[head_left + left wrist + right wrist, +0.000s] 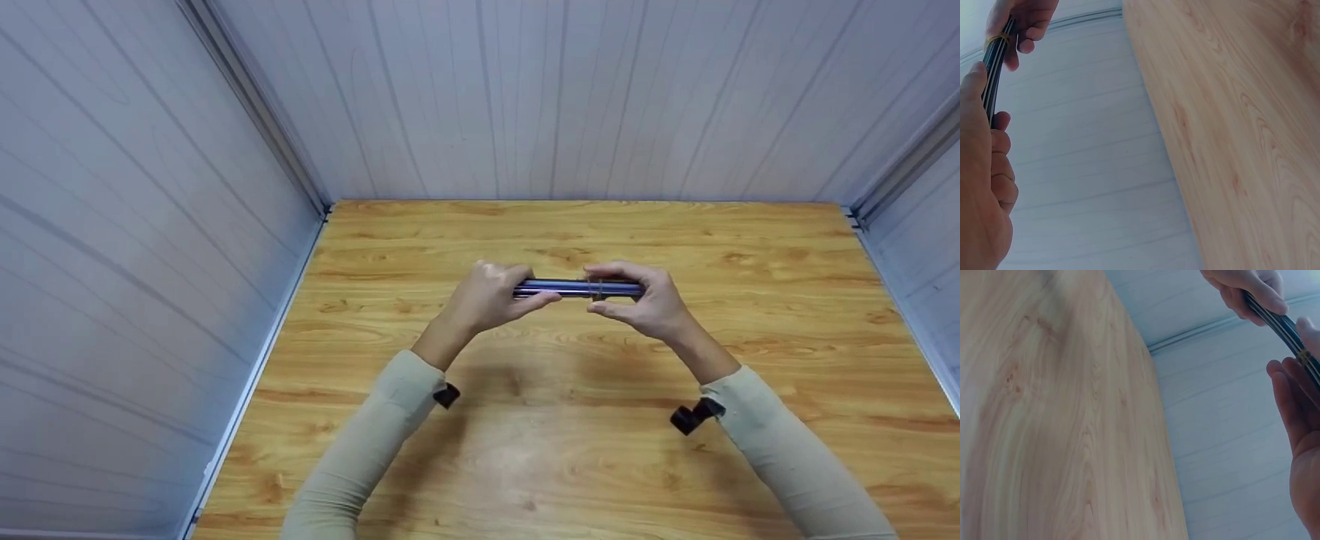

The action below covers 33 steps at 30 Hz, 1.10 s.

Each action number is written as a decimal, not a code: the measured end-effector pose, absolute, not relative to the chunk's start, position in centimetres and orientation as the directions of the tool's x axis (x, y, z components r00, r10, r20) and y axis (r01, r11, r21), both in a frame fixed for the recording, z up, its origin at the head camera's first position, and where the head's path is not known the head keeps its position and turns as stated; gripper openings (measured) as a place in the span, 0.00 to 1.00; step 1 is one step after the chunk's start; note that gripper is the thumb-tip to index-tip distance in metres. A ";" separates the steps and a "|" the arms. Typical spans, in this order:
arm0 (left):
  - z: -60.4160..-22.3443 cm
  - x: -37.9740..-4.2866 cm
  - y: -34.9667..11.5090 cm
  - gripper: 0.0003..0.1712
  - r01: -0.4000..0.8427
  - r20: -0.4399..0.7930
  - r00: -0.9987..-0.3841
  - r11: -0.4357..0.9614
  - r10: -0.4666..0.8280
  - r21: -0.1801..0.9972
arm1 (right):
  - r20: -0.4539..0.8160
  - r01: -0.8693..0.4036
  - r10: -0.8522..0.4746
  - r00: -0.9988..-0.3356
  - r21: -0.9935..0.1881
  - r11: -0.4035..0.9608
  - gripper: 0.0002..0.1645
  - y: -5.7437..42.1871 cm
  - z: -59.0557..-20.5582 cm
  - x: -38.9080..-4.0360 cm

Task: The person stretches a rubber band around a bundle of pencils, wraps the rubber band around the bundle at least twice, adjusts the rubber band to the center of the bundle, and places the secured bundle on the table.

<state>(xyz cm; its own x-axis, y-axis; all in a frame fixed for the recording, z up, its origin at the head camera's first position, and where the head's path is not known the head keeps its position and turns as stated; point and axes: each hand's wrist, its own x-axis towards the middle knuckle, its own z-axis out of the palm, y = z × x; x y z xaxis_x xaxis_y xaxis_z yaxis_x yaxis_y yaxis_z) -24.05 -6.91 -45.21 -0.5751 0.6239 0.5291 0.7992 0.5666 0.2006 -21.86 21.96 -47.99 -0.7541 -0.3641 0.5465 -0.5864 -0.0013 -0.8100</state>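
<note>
A bundle of slim, dark, glossy blue-purple rods [559, 288] is held level above the table between both hands. My left hand [491, 300] grips its left end, thumb along the near side and fingers curled round behind. Round the rods toward the right runs a thin yellowish rubber band [595, 289], also seen in the left wrist view as a band [999, 37]. My right hand [651, 304] has its thumb and fingers on opposite sides of the bundle, fingertips at the rubber band. The rods' right end lies inside the right hand.
A wood-grain tabletop [525, 450] spreads below the hands. Pale panelled walls stand behind it [525, 97], at the left [135, 262] and at the right [922, 225]. A small black mount [694, 416] sits by the right cuff, another [447, 395] by the left.
</note>
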 end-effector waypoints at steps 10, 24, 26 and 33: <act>-45.6 -24.2 -6.9 0.24 0.819 0.552 -0.558 0.521 0.620 0.242 | 0.573 -0.617 -0.360 -0.736 -0.787 0.008 0.19 21.9 -47.8 -22.2; -46.0 -24.0 -7.9 0.19 0.815 0.601 -0.564 0.500 0.565 0.294 | 0.591 -0.627 -0.391 -0.706 -0.778 -0.045 0.16 22.6 -47.3 -22.1; -46.0 -23.9 -7.7 0.18 0.822 0.618 -0.554 0.484 0.558 0.301 | 0.585 -0.623 -0.393 -0.709 -0.781 -0.039 0.15 22.5 -47.3 -22.2; -46.0 -23.9 -7.7 0.16 0.843 0.625 -0.535 0.411 0.568 0.348 | 0.576 -0.610 -0.370 -0.729 -0.792 -0.031 0.16 22.1 -47.9 -22.1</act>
